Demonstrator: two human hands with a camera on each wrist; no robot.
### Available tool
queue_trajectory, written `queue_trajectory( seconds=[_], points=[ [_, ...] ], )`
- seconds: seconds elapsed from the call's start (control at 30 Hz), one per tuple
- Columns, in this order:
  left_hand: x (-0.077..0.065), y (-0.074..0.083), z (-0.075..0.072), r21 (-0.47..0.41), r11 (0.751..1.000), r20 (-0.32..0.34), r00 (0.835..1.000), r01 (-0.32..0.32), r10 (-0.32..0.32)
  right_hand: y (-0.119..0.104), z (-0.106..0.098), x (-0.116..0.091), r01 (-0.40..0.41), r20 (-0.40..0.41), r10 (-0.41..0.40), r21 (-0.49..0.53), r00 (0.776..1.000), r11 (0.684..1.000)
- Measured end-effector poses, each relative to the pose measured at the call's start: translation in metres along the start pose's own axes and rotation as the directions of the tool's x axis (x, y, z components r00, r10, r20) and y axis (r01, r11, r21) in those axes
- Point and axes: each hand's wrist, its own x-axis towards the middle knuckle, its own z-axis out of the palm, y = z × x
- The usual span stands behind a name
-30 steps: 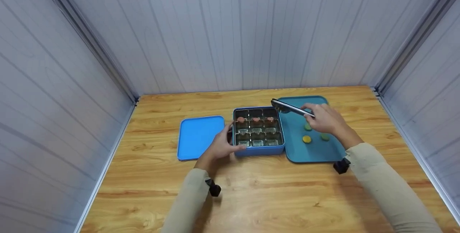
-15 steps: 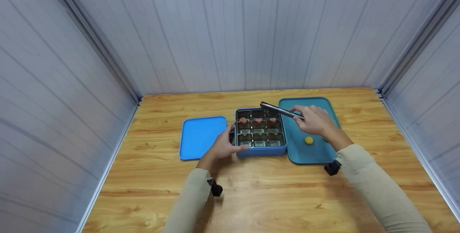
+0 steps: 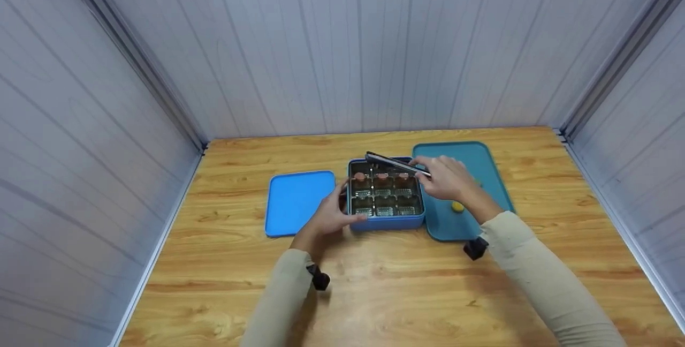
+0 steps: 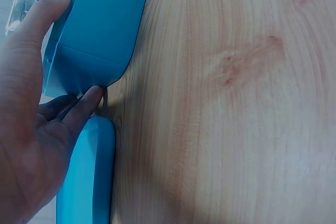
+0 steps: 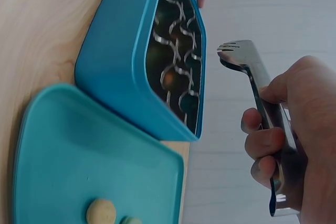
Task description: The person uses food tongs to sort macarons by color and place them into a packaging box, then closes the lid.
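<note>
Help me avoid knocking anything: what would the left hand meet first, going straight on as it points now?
The blue box: the left hand has its near left corner in its grip. Going on would probably push it toward the teal tray alongside.

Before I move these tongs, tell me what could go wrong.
The tongs, held in the right hand over the back of the compartmented box, sit close to the orange rounds, so a careless swing might knock one.
The left hand grips only the box's left side; a hard push could shift it, perhaps into the teal tray beside it.
The right wrist passes over the tray near the yellow round, so dropping the arm might nudge that piece.
</note>
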Motion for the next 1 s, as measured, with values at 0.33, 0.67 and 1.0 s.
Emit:
queue_trajectory(
  seconds=[0.33,0.67,1.0],
  points=[
    [-0.001,0.001,-0.001,-0.007,1.000,0.012,1.000,-0.007,0.007,-0.016,0.013,0.004,0.017,0.025,-0.017,0.017,1.000,1.000],
    [-0.001,0.003,-0.003,0.038,0.999,0.018,1.000,0.021,-0.022,-0.026,0.027,0.003,0.016,0.014,-0.017,0.012,1.000,1.000],
    [-0.001,0.004,-0.001,0.021,0.999,0.008,0.999,0.040,-0.040,-0.028,0.036,0.001,0.033,0.026,-0.033,0.004,0.999,0.999]
  ],
)
